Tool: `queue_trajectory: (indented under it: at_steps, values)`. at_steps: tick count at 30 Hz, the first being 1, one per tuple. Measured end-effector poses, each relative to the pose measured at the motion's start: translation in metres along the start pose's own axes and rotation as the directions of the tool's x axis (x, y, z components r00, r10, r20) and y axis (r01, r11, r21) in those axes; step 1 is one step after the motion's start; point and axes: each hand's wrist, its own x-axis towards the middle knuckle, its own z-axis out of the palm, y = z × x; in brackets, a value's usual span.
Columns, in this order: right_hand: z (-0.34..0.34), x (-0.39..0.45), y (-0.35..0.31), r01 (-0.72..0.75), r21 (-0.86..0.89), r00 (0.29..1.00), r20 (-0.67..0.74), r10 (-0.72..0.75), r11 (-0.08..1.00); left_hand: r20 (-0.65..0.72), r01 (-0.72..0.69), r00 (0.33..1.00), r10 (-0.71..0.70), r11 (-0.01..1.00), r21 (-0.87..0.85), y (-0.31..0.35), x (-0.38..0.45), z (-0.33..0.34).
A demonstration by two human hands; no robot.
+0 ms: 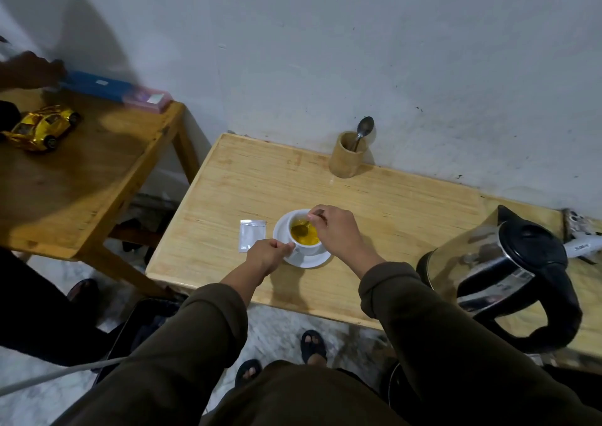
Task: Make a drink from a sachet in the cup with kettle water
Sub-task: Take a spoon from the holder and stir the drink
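A white cup (pixel 306 248) full of yellow drink stands on a white saucer (pixel 309 261) near the front of the light wooden table (pixel 234 181). My left hand (pixel 265 256) pinches the cup's handle at its left side. My right hand (pixel 335 230) holds a spoon (pixel 301 228) whose bowl dips into the yellow liquid. A silver sachet (pixel 251 235) lies flat on the table just left of the saucer. The steel and black kettle (pixel 508 275) stands at the table's right end, handle toward me.
A bamboo holder (pixel 347 157) with another spoon stands by the wall. A second wooden table (pixel 81 171) at left carries a gold toy car (pixel 42 127) and blue and pink boxes (pixel 114 90); another person's hand (pixel 29 69) reaches there. My sandalled feet show below.
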Motion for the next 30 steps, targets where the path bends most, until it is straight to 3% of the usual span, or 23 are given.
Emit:
queue_trajectory:
  at_steps: [7,15,24,30]
  values:
    - [-0.0033,0.0024,0.0022,0.001,-0.107,0.999,-0.048,-0.007,0.994,-0.012,0.001,1.0,-0.001,1.0,0.004,0.0,-0.0028,0.0009]
    - [-0.0018,0.0011,0.0031,0.012,0.022,1.0,0.019,-0.013,1.0,-0.01,0.015,1.0,-0.015,1.0,-0.004,0.002,-0.0042,0.0005]
    - [-0.006,0.0056,0.0044,0.003,-0.09,0.999,-0.053,-0.007,0.996,-0.011,0.02,1.0,-0.02,1.0,-0.003,0.003,-0.0038,-0.0002]
    - [-0.0042,0.0024,0.0026,0.029,0.003,0.999,0.037,-0.029,1.0,-0.005,0.02,1.0,-0.02,1.0,0.009,0.0036,-0.0037,-0.0005]
